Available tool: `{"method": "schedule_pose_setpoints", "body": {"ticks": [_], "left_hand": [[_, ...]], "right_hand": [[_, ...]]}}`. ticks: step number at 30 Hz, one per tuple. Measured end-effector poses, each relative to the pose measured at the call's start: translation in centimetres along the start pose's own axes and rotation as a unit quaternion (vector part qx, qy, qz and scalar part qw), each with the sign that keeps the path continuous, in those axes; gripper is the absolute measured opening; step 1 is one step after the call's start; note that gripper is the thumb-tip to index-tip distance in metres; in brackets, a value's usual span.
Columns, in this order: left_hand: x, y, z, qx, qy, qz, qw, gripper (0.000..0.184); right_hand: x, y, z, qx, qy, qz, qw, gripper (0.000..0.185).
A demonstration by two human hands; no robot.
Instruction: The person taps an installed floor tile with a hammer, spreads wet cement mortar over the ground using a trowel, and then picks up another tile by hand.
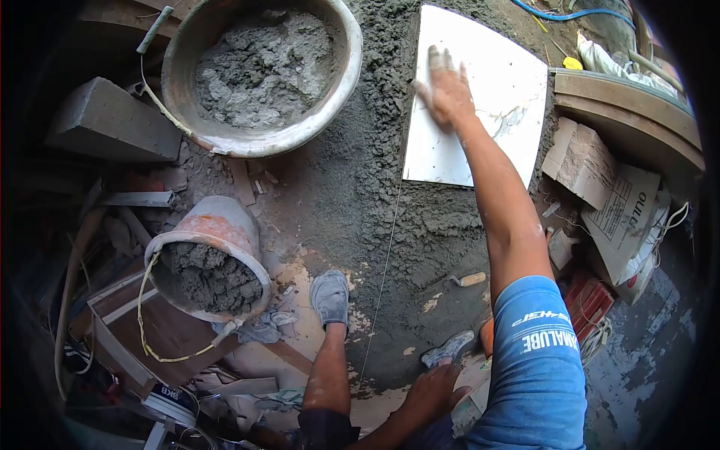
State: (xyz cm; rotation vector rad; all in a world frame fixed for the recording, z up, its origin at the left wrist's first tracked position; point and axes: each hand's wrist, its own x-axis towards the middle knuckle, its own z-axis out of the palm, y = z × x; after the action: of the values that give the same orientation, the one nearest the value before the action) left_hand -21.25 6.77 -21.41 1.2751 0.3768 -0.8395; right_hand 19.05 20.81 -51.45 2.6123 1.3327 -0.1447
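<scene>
My right hand (448, 94) lies flat on a large white tile (510, 64) with faint grey veining, palm down and fingers spread. The tile rests on a bed of rough grey mortar (431, 217). At the bottom, my left hand (429, 395) rests around my bent right knee, its fingers loosely apart and holding nothing visible. Between the hands, a trowel with a wooden handle (471, 280) lies on the mortar, its blade hard to make out. A thin string (381, 289) runs from the tile's lower left corner down across the mortar.
A large tub (351, 56) of mortar stands at upper left. Below it, a tipped bucket (225, 217) also holds mortar. A concrete block (120, 124) and scrap boards lie left. At right are a broken block (581, 161), a cardboard box (626, 210) and a curved ledge (630, 97).
</scene>
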Motion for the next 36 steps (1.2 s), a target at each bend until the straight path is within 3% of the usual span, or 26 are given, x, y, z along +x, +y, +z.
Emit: {"method": "schedule_pose_setpoints", "body": {"ticks": [1,2,3,5,6,7,8,9,11,13,14,15,18,21,27,29,31,33,34,35,36], "left_hand": [[0.0,-0.2,0.1,0.005,0.006,0.009,1.000,0.050],[0.0,-0.6,0.3,0.004,0.002,0.005,1.000,0.050],[0.0,-1.3,0.7,0.006,0.018,0.015,1.000,0.050],[0.0,-0.9,0.6,0.000,0.035,0.031,0.999,0.049],[0.2,-0.1,-0.2,0.000,0.023,0.021,1.000,0.048],[0.0,0.4,-0.5,0.001,0.007,0.011,1.000,0.047],[0.0,0.1,0.0,-0.011,0.005,0.008,1.000,0.050],[0.1,-0.5,0.3,-0.011,0.002,0.008,1.000,0.050],[0.0,-1.0,1.1,0.037,-0.006,-0.008,0.999,0.055],[-0.1,-0.8,0.9,0.035,-0.042,-0.031,0.998,0.059],[-0.2,-1.2,1.8,0.030,0.036,0.006,0.999,0.052],[-0.4,-1.5,2.5,0.028,0.115,0.041,0.992,0.046],[-0.2,-1.9,4.0,0.029,0.087,0.013,0.996,0.050],[0.4,-2.9,6.7,0.047,0.059,-0.009,0.997,0.051],[0.8,-4.2,12.5,0.096,0.017,-0.042,0.994,0.052],[0.4,-4.8,14.0,0.117,0.005,-0.048,0.992,0.052],[1.1,-5.2,15.0,0.120,0.015,-0.055,0.991,0.051],[1.7,-6.7,16.8,0.123,0.024,-0.051,0.991,0.050],[1.9,-7.5,17.6,0.128,0.030,-0.056,0.990,0.050],[2.1,-8.2,18.3,0.136,0.036,-0.062,0.988,0.049],[2.3,-8.8,19.1,0.141,0.043,-0.058,0.987,0.048]], "right_hand": [[1.4,1.6,1.9,0.068,0.104,0.164,0.979,0.078],[1.7,2.4,1.4,0.075,0.121,0.227,0.963,0.078],[1.1,2.1,0.5,0.074,0.117,0.229,0.963,0.078],[-0.6,0.7,-2.2,-0.068,-0.018,-0.043,0.997,0.076],[-1.9,0.2,-3.7,-0.051,-0.112,-0.118,0.985,0.074],[-2.9,0.5,-3.6,-0.053,-0.121,-0.119,0.984,0.074],[-4.0,1.2,-3.3,-0.022,-0.078,0.139,0.987,0.071],[-4.9,1.9,-2.5,0.011,-0.025,0.388,0.921,0.069],[-12.3,3.6,-0.5,0.010,0.055,0.230,0.972,0.065],[-22.8,3.5,-1.6,0.088,0.004,0.055,0.995,0.050],[-28.6,3.8,-1.4,0.128,0.000,0.013,0.992,0.049],[-34.4,4.0,-1.5,0.143,-0.070,0.015,0.987,0.054],[-46.6,5.1,-2.0,0.105,-0.313,-0.016,0.944,0.056],[-51.3,6.2,1.8,0.069,-0.391,-0.020,0.918,0.055],[-51.5,9.2,7.4,0.016,-0.339,-0.097,0.936,0.037],[-52.2,9.5,6.7,0.185,-0.383,-0.084,0.901,0.033],[-53.2,9.8,3.5,0.205,-0.360,-0.091,0.906,0.032],[-55.6,10.6,0.5,0.263,-0.264,-0.070,0.925,0.041],[-57.0,11.0,-0.3,0.279,-0.154,-0.045,0.947,0.042],[-58.2,11.2,-0.9,0.279,-0.157,-0.042,0.947,0.042],[-59.0,11.2,-1.2,0.313,-0.053,0.025,0.948,0.041]]}}
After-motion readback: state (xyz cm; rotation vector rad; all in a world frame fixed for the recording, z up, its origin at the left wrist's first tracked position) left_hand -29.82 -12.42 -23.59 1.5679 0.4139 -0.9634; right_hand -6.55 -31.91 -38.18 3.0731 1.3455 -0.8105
